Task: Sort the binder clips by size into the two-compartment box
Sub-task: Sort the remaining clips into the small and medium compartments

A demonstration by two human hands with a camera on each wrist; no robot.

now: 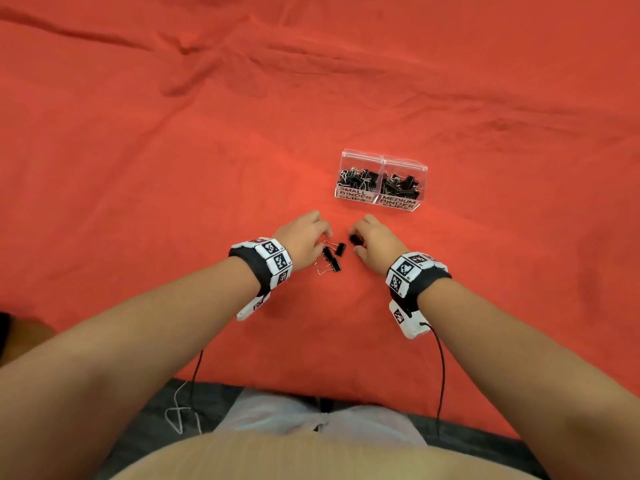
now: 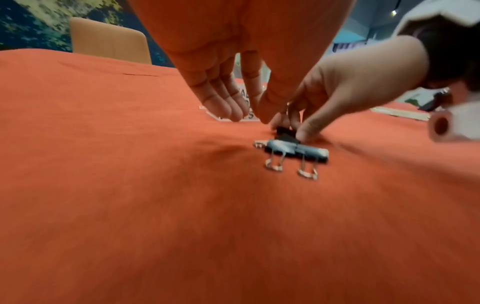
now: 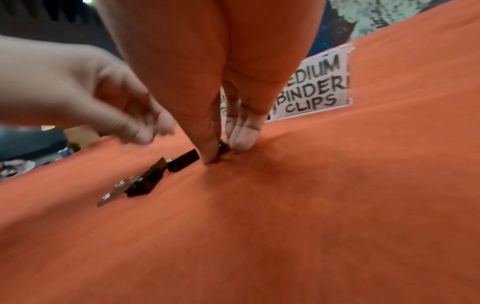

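A clear two-compartment box point(image 1: 381, 157) stands on the red cloth, labelled SMALL on its left half and MEDIUM point(image 3: 314, 88) on its right, with several black clips in each. Three loose binder clips point(image 1: 333, 257) lie between my hands, also seen as loose binder clips point(image 2: 296, 151) and loose binder clips point(image 3: 183, 160). My right hand point(image 1: 355, 244) pinches a black clip point(image 1: 355, 239) against the cloth; that clip point(image 3: 223, 147) sits between thumb and fingers. My left hand point(image 1: 327, 237) hovers over the loose clips, fingers pointing down point(image 2: 233, 107), with nothing visible in it.
The wrinkled red cloth point(image 1: 311, 81) covers the whole table. Its near edge point(image 1: 277, 386) runs just in front of my body. An orange chair back point(image 2: 109, 41) stands beyond the far side. Thin black cables point(image 1: 441, 375) hang from both wrist bands.
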